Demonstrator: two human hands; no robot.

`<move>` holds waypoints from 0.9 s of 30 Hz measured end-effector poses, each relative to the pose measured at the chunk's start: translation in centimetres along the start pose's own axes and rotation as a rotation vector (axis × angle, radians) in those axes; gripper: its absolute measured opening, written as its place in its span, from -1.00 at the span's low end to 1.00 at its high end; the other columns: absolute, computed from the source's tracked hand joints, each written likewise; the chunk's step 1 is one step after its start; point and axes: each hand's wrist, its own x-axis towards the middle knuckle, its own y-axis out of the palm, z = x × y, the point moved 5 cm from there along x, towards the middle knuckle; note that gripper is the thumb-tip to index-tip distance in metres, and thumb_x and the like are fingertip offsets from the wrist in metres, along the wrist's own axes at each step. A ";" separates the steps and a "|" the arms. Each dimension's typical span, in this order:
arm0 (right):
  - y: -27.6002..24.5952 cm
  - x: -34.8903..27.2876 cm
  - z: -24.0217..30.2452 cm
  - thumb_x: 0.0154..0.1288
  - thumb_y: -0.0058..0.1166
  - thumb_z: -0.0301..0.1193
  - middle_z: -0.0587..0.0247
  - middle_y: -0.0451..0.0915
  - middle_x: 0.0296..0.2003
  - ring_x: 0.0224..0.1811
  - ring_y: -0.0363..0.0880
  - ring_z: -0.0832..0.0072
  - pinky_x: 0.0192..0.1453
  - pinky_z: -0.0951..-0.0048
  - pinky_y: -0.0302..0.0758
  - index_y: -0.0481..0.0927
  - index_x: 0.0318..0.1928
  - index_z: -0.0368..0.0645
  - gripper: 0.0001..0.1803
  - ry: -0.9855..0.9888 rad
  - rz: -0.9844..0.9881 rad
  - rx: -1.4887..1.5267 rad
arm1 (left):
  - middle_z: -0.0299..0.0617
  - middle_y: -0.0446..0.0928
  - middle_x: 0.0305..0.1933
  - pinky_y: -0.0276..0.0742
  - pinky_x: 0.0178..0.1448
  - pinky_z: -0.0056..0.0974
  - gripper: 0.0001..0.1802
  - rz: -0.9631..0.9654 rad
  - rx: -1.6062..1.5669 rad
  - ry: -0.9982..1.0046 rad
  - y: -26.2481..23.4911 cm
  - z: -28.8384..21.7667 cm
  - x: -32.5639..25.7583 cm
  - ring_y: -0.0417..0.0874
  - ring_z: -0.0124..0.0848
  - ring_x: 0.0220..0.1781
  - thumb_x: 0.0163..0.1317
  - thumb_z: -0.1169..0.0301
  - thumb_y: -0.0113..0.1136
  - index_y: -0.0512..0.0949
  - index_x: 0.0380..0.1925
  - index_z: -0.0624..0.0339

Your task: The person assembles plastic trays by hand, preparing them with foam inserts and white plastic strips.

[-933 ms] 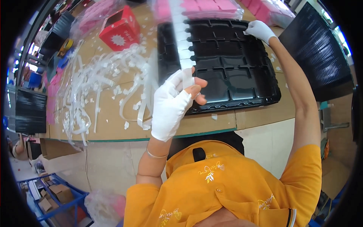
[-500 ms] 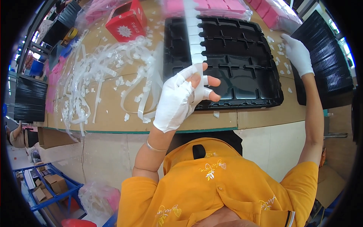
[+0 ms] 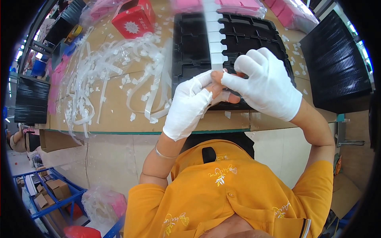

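Observation:
My left hand (image 3: 188,102), in a white glove with bare fingertips, is closed on the lower end of a long strip of white stickers (image 3: 215,37). The strip runs away from me over a black plastic tray (image 3: 192,41) with moulded compartments. My right hand (image 3: 266,85), gloved in white too, meets the left at that strip end, its thumb and curled fingers drawn together in a pinch. Its fingertips are partly hidden, and I cannot make out whether a single sticker is between them. Both hands are above the tray's near part.
Tangled pale backing strips (image 3: 85,83) and white scraps lie on the cardboard-covered table (image 3: 115,113) to the left. A red box (image 3: 134,22) stands at the back. Pink bagged pieces (image 3: 291,16) line the far edge. Stacked black trays (image 3: 337,63) stand at the right.
My right hand has come from the black tray stack on the right to the sticker strip by my left hand. The left hand and the strip have shifted slightly right.

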 end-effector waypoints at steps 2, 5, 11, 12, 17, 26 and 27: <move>0.4 0.0 0.1 -0.02 0.32 -0.21 0.44 0.41 -0.39 -0.34 0.47 0.46 -0.27 0.39 0.41 0.68 -0.18 0.08 -0.67 -0.006 0.000 0.002 | -0.07 0.58 0.03 0.57 0.06 -0.36 -0.60 -0.020 0.077 -0.004 -0.1 -0.4 -0.3 0.71 -0.29 -0.07 0.46 0.45 0.01 0.41 0.21 0.47; 0.2 0.0 0.1 -0.01 0.33 -0.27 0.42 0.40 -0.41 -0.37 0.46 0.44 -0.30 0.35 0.40 0.69 -0.18 0.04 -0.70 -0.005 -0.022 0.062 | -0.08 0.60 0.02 0.56 0.01 -0.40 -0.60 -0.044 0.133 0.005 -0.1 -0.7 -0.6 0.71 -0.32 -0.08 0.47 0.45 0.00 0.42 0.21 0.47; -0.6 -1.1 -3.1 0.31 0.14 -0.52 0.37 0.45 -0.37 -0.32 0.42 0.48 -0.21 0.50 0.36 0.71 -0.05 -0.16 -0.77 0.292 -0.124 0.904 | 0.01 0.61 0.00 0.56 -0.02 -0.39 -0.57 -0.038 0.060 0.006 0.1 -0.7 -0.3 0.72 -0.30 -0.11 0.47 0.42 0.02 0.40 0.23 0.50; -1.0 -1.3 -3.8 0.28 0.12 -0.58 0.32 0.45 -0.39 -0.33 0.46 0.45 -0.22 0.48 0.39 0.71 -0.04 -0.15 -0.73 0.290 -0.177 0.869 | 0.03 0.61 -0.01 0.57 -0.02 -0.38 -0.56 -0.065 0.031 0.017 0.0 -0.5 -0.3 0.72 -0.29 -0.11 0.47 0.41 0.03 0.40 0.23 0.51; -2.4 -1.6 -3.4 0.11 0.18 -0.58 0.34 0.42 -0.42 -0.36 0.46 0.38 -0.28 0.41 0.39 0.72 -0.06 0.01 -0.64 0.203 -0.125 0.309 | 0.03 0.62 -0.05 0.57 -0.02 -0.37 -0.56 -0.074 0.052 -0.003 0.0 -0.5 0.5 0.72 -0.28 -0.10 0.46 0.42 0.04 0.40 0.23 0.51; -0.3 -0.3 -0.8 -0.07 0.32 -0.36 0.41 0.37 -0.38 -0.33 0.46 0.45 -0.25 0.41 0.40 0.64 -0.28 0.03 -0.75 0.033 -0.098 0.075 | -0.15 0.60 -0.02 0.55 0.01 -0.44 -0.64 -0.080 0.216 0.078 1.2 -1.2 0.6 0.68 -0.46 -0.10 0.47 0.51 -0.01 0.46 0.19 0.45; -0.5 -0.2 -1.1 -0.04 0.33 -0.41 0.38 0.38 -0.38 -0.31 0.48 0.45 -0.23 0.42 0.42 0.66 -0.25 -0.01 -0.74 0.063 -0.073 0.122 | -0.14 0.59 -0.02 0.55 0.02 -0.44 -0.65 -0.074 0.206 0.103 1.3 -1.5 0.6 0.68 -0.45 -0.10 0.47 0.52 -0.03 0.47 0.19 0.44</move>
